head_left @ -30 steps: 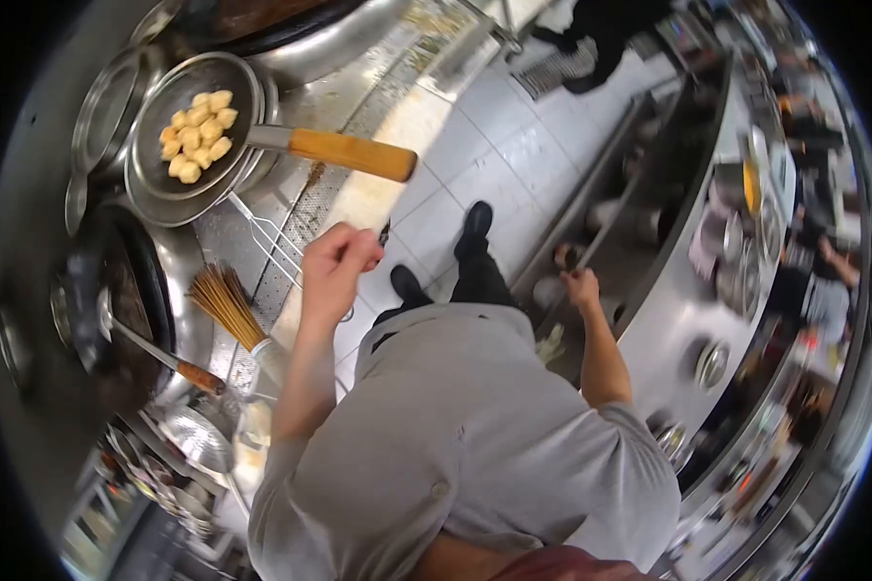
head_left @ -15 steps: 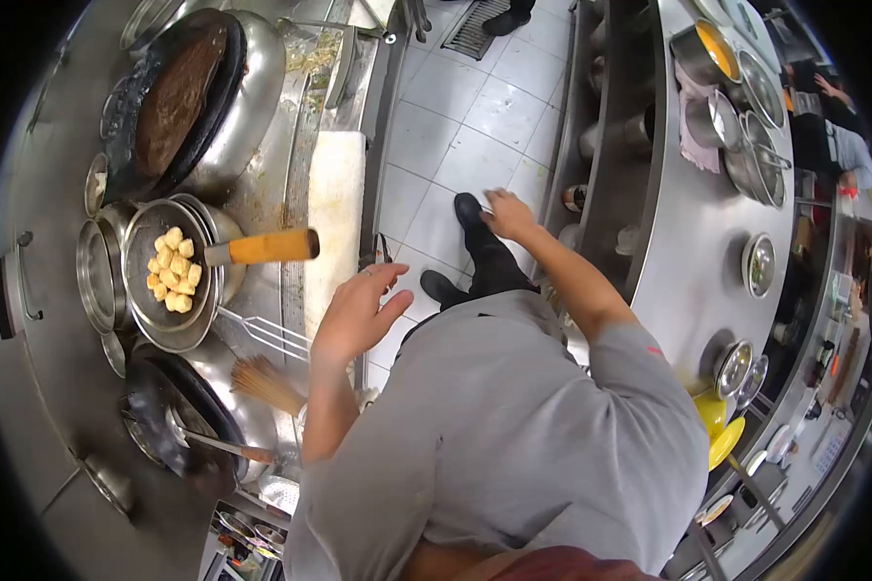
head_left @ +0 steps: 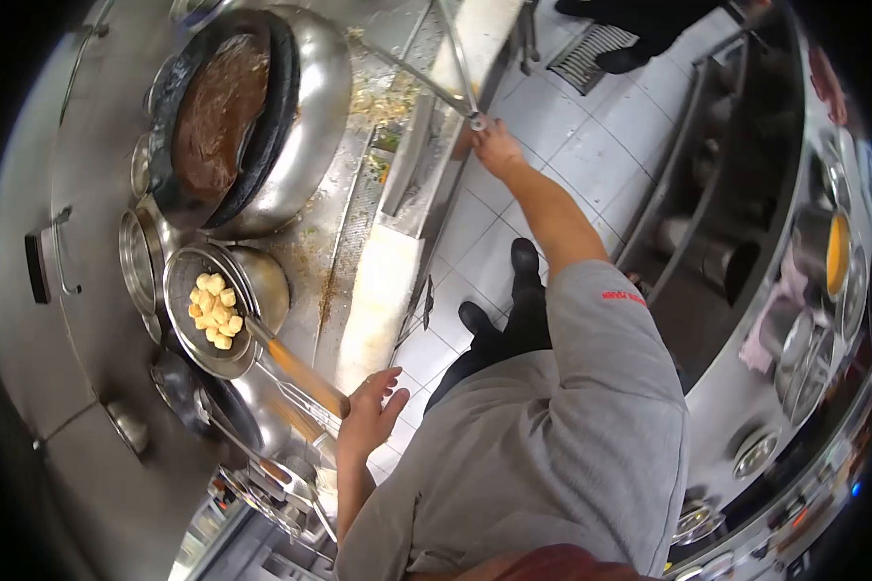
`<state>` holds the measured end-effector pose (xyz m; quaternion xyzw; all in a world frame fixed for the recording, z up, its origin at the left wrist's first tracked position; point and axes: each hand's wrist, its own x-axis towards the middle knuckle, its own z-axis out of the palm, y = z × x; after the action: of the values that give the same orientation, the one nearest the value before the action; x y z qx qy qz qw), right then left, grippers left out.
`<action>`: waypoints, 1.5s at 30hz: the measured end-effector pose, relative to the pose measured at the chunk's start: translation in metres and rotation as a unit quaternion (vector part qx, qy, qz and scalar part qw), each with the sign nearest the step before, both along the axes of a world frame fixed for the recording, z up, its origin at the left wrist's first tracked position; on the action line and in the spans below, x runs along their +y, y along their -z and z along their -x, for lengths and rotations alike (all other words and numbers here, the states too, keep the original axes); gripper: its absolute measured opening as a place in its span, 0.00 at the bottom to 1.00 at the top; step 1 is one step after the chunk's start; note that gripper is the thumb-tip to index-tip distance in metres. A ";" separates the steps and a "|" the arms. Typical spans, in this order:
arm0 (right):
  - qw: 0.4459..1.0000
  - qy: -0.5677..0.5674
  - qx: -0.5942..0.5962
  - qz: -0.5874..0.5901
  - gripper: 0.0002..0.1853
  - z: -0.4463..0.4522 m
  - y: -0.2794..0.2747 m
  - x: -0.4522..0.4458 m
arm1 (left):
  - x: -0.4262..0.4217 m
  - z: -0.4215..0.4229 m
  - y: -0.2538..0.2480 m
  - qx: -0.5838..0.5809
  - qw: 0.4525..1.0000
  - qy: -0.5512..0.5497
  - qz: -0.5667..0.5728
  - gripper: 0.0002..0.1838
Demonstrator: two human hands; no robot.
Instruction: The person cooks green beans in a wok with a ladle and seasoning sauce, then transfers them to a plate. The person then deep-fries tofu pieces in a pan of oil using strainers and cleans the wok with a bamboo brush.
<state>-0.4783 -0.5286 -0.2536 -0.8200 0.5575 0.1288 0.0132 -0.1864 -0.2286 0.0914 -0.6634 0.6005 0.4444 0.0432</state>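
- Reaches right hand (head_left: 499, 150) forward to the joint of two metal rods (head_left: 476, 120) at the table's (head_left: 305, 257) edge; a half-second ago, hung over the floor, touching nothing.
- Puts the work in hand, by the look of it, at those metal rods; can't tell whether fingers wrap the joint or merely touch it.
- Keeps hands well apart, left hand (head_left: 363, 416) low, fingers loosely parted around nothing.
- Now has that left hand just beside the wooden handle (head_left: 305, 368) of a strainer (head_left: 186, 283) heaped with pale cubes (head_left: 215, 310); can't tell if touching.
- Leaves a white cloth (head_left: 383, 295) lying along the edge, between both hands.
- Must mind the wooden handle, jutting toward left hand above a wire-ended tool (head_left: 305, 405).
- Beyond, shows a large dark wok (head_left: 225, 126) beside the strainer, and another person's shoe (head_left: 620, 61) near a floor grate (head_left: 591, 60).
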 end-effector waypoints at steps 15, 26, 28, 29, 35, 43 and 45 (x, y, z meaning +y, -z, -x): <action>0.938 0.089 -0.312 -0.120 0.38 0.007 0.023 0.069 | 0.125 -0.110 -0.019 0.339 0.845 -0.394 0.123 0.12; 0.913 -0.158 -0.152 -0.343 0.30 -0.125 -0.094 0.257 | 0.410 -0.263 0.248 0.298 0.430 -0.844 0.120 0.15; 0.885 -0.250 -0.155 -0.360 0.30 -0.169 -0.092 0.274 | 0.384 -0.262 0.239 0.104 0.434 -0.879 0.168 0.15; 0.871 -0.270 -0.145 -0.385 0.29 -0.194 -0.093 0.285 | 0.377 -0.260 0.241 0.094 0.448 -0.870 0.183 0.15; 0.730 -0.338 -0.222 -0.551 0.34 -0.325 -0.054 0.376 | 0.361 -0.232 0.243 0.519 0.392 -0.722 0.234 0.09; 0.739 -0.374 -0.297 -0.476 0.18 -0.405 -0.057 0.443 | 0.319 -0.190 0.220 0.612 0.384 -0.673 0.157 0.09; 0.741 -0.373 -0.233 -0.507 0.19 -0.394 -0.053 0.420 | 0.315 -0.195 0.214 0.540 0.447 -0.704 0.114 0.09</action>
<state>-0.0841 -0.1090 -0.2010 -0.8392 0.0389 0.1923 0.5072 0.0083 0.0868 -0.1222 -0.4843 -0.1247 0.5184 -0.6936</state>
